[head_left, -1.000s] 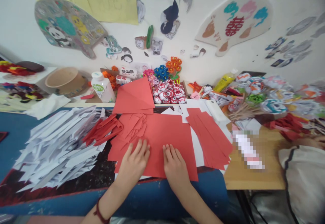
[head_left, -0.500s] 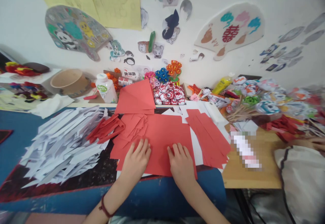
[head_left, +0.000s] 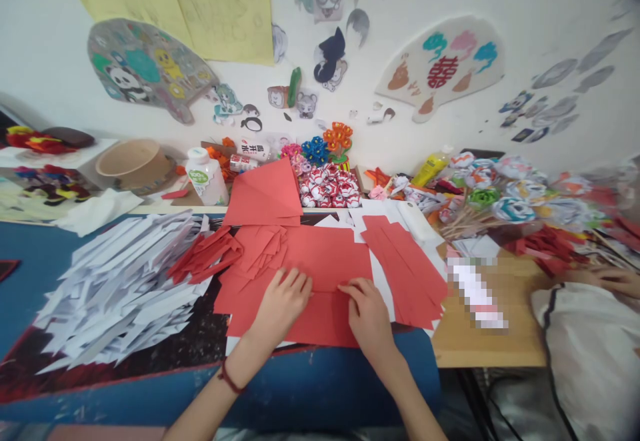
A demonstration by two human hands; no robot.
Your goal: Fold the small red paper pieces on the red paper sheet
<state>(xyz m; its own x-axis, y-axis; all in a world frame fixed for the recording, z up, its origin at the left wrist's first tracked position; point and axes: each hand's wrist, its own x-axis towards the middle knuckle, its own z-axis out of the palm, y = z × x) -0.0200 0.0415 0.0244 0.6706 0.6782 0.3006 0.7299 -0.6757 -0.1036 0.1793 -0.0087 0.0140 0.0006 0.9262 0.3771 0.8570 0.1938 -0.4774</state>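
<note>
A large sheet of red paper (head_left: 330,254) lies flat in front of me, and a straight edge or crease in the red paper runs between my fingertips. My left hand (head_left: 285,301) has its fingers curled together at the left end of that line, its thumb mostly hidden. At the other end my right hand (head_left: 367,311) pinches with forefinger and thumb. Smaller folded red paper pieces (head_left: 260,247) lie just beyond my left hand. To the right of my right hand rest red paper strips (head_left: 405,271) on white sheets.
Folded white paper strips (head_left: 135,281) are heaped on the left, beside a bundle of red strips (head_left: 207,254). Behind stand a white bottle (head_left: 207,177), a wooden bowl (head_left: 133,164) and paper flowers (head_left: 333,187). Another person's sleeve (head_left: 590,354) is at the right by a wooden table (head_left: 490,351).
My hands have drawn closer together. Both have gone from lying flat on the red sheet to curled fingers, and a line in the red paper now shows between them.
</note>
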